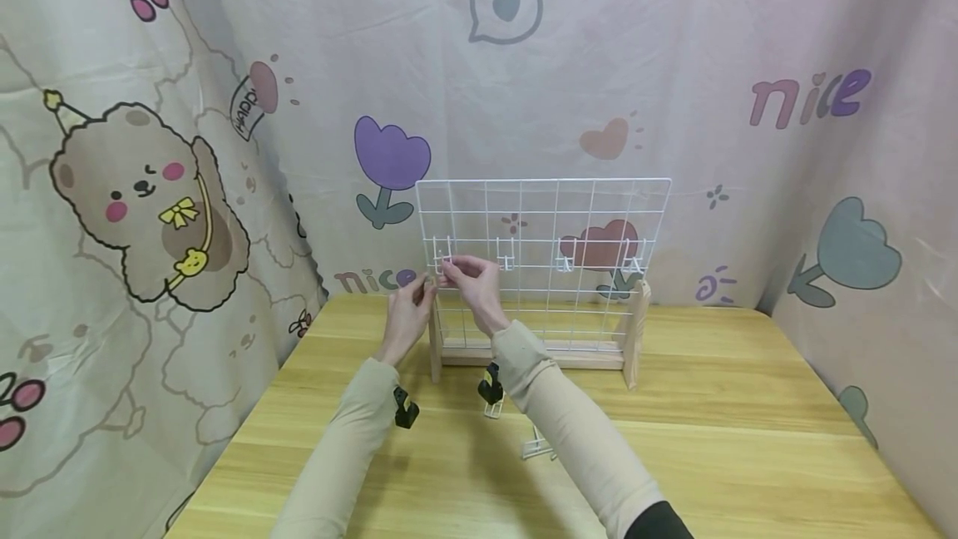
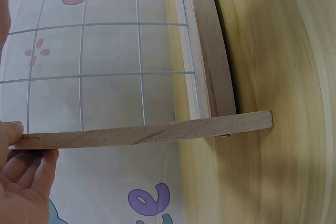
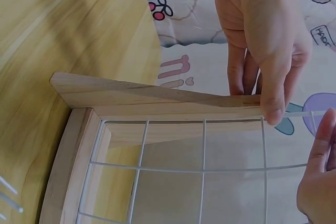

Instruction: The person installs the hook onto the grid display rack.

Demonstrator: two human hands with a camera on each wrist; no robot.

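A white wire grid panel stands upright in a wooden stand. My left hand grips the top of the stand's left post, thumb on one side and fingers on the other. Higher up and just to the right, my right hand has its thumb and fingertips pinched at a white wire hook at the grid's left end; the fingers hide part of it. More white hooks hang along the same level to the right. In the right wrist view, the right fingers overlap the grid's wires.
Loose white wire pieces lie on the wooden table in front of the stand, partly behind the right forearm; another is near the right wrist camera. A printed curtain hangs behind and at the sides.
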